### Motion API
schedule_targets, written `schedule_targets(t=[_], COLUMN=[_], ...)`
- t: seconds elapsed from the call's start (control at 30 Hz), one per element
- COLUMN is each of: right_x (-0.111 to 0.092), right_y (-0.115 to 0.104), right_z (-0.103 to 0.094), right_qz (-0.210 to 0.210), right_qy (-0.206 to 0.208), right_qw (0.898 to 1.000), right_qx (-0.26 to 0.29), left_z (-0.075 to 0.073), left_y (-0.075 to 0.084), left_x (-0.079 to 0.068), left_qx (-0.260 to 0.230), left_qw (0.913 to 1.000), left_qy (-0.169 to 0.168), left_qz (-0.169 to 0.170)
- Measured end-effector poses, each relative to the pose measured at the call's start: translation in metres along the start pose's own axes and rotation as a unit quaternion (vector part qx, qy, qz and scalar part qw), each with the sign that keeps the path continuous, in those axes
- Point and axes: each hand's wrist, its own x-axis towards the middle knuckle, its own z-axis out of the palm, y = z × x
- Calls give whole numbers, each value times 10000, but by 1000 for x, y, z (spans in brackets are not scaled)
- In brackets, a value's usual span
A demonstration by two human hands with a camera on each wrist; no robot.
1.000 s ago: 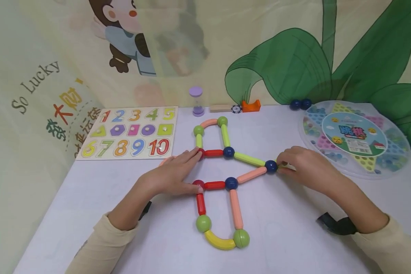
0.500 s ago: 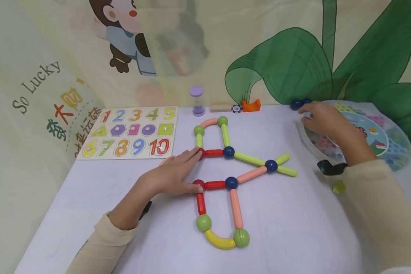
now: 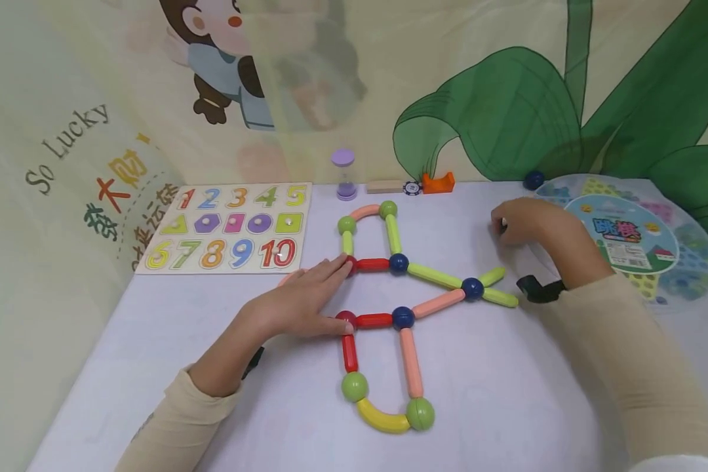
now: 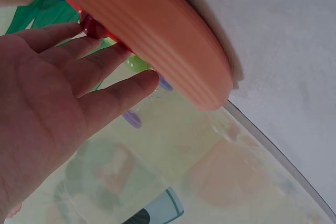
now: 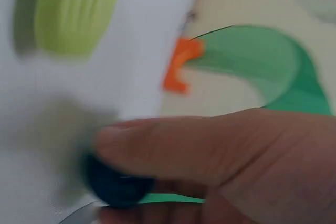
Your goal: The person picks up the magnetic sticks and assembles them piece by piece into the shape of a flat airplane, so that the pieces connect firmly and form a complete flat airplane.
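A flat figure of magnetic sticks and balls lies on the table, with red sticks [image 3: 374, 265], a yellow curved stick [image 3: 383, 418] and green balls [image 3: 354, 387]. My left hand [image 3: 297, 303] lies across its left side, fingers extended, fingertip and thumb at the two red balls [image 3: 346, 320]. Partly under that hand is a curved orange-pink stick [image 4: 157, 35]. Between thumb and fingers, my right hand [image 3: 525, 221] pinches a dark blue ball [image 5: 118, 182]. It is above the table, beyond the figure's tip, where two yellow-green sticks [image 3: 500, 298] fan out from a blue ball [image 3: 472, 289].
Another dark blue ball [image 3: 533, 179] sits by the wall, beside a round Chinese checkers set [image 3: 625, 229]. A number puzzle board [image 3: 224, 229] lies at the back left. Along the wall are a purple sand timer [image 3: 345, 176], a wooden block [image 3: 383, 187] and an orange piece [image 3: 438, 183].
My right hand left the figure's tip, reached to the blue balls by the wall, and came back nearer with one of them. My left hand has stayed put.
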Motion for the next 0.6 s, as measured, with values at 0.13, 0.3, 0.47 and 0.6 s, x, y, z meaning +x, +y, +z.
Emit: schedule_targets(t=[0.13, 0.3, 0.47, 0.6], right_x=[-29, -44, -53, -42], right_y=[-14, -12, 4, 25], right_z=[17, 40, 36, 5], right_qz=[-442, -1003, -955, -355], right_qy=[-234, 589, 803, 1223], right_qw=[9975, 9904, 9847, 9835], right_qx=[501, 752, 1215, 1286], left_z=[-1, -2, -2, -2], left_y=[0, 0, 0, 0], left_x=[-1, -1, 0, -1], left_qx=[-22, -48, -19, -13], left_qw=[10000, 10000, 10000, 10000], left_qy=[15, 60, 26, 36], left_qz=[-19, 11, 46, 47])
